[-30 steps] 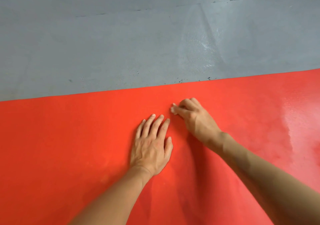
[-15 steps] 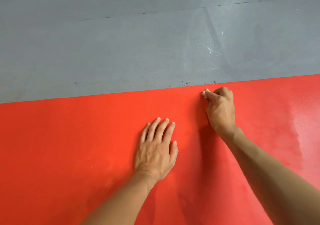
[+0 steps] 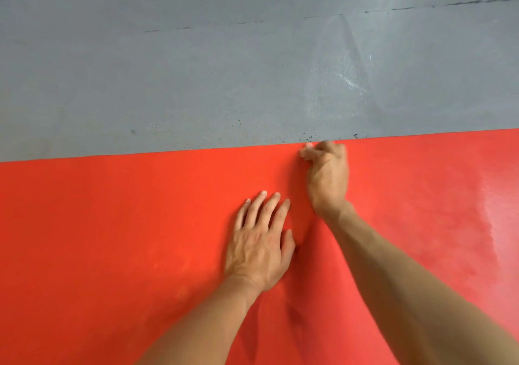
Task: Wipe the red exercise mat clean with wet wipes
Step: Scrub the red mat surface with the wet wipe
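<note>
Right hand [image 3: 327, 173] pinching wipe [image 3: 305, 151] at mat [image 3: 112, 224] top edge; left hand [image 3: 259, 248] lying spread, bracing. Overlapping strokes advised.

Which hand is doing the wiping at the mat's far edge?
The right hand, fingers curled round a small white wipe at the far edge of the red mat. The left hand lies flat, fingers straight.

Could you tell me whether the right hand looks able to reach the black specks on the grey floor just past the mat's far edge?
Probably yes. The right hand, curled round a small wipe, is already at the red mat's far edge, and the black specks lie just beyond on the grey floor, with nothing between.
</note>
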`<state>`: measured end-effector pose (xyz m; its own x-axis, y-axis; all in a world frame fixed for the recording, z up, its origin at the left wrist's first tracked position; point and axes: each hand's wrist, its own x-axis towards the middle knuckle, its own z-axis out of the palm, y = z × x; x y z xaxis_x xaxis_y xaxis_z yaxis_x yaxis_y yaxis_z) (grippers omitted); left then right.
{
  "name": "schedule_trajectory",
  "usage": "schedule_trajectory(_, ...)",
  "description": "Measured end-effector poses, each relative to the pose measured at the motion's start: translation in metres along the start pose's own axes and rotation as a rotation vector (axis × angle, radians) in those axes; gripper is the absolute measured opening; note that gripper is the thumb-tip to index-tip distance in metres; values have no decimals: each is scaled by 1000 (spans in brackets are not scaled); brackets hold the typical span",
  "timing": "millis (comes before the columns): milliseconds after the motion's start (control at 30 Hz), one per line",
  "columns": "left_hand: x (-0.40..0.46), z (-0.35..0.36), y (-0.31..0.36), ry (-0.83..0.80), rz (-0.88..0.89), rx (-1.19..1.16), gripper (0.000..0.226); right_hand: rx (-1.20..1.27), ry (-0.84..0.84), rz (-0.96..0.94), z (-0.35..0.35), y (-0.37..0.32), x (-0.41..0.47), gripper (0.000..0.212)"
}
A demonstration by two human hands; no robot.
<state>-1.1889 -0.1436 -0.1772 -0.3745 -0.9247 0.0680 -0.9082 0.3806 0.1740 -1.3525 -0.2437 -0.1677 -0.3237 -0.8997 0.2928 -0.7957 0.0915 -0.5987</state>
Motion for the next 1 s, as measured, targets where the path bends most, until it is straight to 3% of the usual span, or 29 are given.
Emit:
schedule_trajectory(100,0,-1,1,-5,0,9,56,15,-228,-411,19,-24,-20,23)
schedule_trajectory(133,0,-1,1,-2,0,4,57,-7,-251,-472,16,-18,-13,23)
schedule_trajectory(167,-1,-1,0,5,0,-3,58,-26,-238,-439,10,-8,-1,23)
schedule_trajectory(267,0,0,-1,17,7,-15,60,-93,-123,-61,-10,23,31,22)
schedule_trajectory(333,0,1,-1,18,4,-13,60,-44,-114,79,-2,17,34,21)
schedule_trajectory(433,0,0,-1,0,0,-3,60,29,-345,-168,25,-27,14,26)
schedule_trajectory(533,0,0,-2,-5,4,7,60,55,-434,-415,29,-37,15,21)
schedule_trajectory(667,0,0,-2,16,0,-16,59,-9,-360,-458,14,-9,38,37)
schedule_trajectory(800,0,1,-2,29,3,-10,59,-118,-162,-375,-13,38,42,24)
schedule_trajectory(933,-2,1,-1,19,-4,5,59,-146,-8,-120,-31,44,19,18)
schedule_trajectory(1000,-2,1,-1,24,-3,7,59,-88,-59,-213,-28,27,-17,21)
